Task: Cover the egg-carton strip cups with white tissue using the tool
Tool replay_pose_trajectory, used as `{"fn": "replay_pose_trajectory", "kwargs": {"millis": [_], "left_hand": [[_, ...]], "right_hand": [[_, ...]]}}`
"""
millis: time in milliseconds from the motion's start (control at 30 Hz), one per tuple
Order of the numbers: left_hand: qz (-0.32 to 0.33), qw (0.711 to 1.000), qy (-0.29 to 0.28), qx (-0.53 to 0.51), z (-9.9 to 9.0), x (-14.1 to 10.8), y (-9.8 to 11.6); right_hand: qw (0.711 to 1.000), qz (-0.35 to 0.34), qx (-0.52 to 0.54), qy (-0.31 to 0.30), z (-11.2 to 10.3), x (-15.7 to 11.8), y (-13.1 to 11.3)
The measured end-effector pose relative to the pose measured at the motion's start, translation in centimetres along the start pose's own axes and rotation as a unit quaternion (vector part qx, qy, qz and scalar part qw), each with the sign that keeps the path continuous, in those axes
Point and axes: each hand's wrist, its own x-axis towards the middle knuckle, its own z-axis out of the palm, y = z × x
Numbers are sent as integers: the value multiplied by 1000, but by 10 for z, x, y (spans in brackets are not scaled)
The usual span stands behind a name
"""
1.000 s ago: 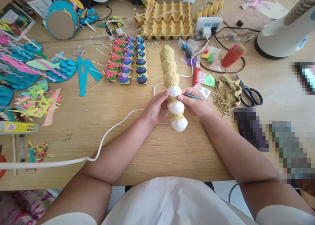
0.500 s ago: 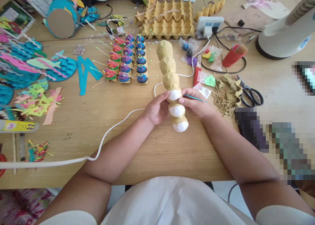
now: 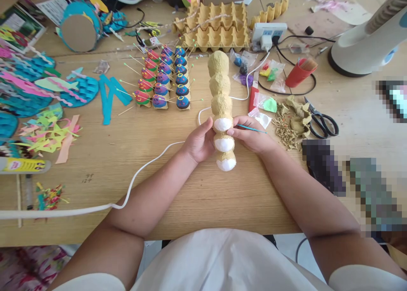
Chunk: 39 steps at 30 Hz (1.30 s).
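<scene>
A strip of egg carton cups (image 3: 220, 85) points away from me, held up off the table, its nearest cups covered with white clay (image 3: 224, 144). My left hand (image 3: 200, 142) grips the strip from its left side, thumb along the edge and the other fingers partly hidden beneath it. On the right side, the thumb and fingertips of my right hand (image 3: 252, 135) press against the strip near the white cups. A thin blue stick (image 3: 252, 129) lies pinched in that same hand, its end pointing right.
Rows of painted carton-cup bugs (image 3: 160, 76) stand left of the strip. Behind are egg trays (image 3: 216, 28) and a power strip (image 3: 269, 30). To the right lie clay packets (image 3: 269, 104), carton scraps (image 3: 288, 121) and scissors (image 3: 322, 121). A white cable (image 3: 136, 176) crosses by my left arm.
The egg carton strip has turned straighter, its near end swinging left and its far end slightly right. Both hands stay on it, and the blue stick remains in my right hand.
</scene>
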Motion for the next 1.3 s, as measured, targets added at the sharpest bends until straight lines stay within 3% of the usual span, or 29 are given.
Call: {"fn": "replay_pose_trajectory", "kwargs": {"millis": [200,367,900,1167,1300], "left_hand": [[-34,994,-40,-93,-2,-2,2],[-63,989,-39,-126,-2,-2,3],[-68,990,-36,-122,0,-3,-1],[-66,991,-31,-110,-5,-1,1],[-68,991,-16,-119,1,0,1]], "right_hand": [[999,1,-18,-42,-5,0,0],[999,4,-14,-52,-6,0,0],[999,-13,14,-46,-8,0,5],[997,-8,-31,-66,-3,-2,-3],[999,-7,-24,-26,-1,-1,-1]]}}
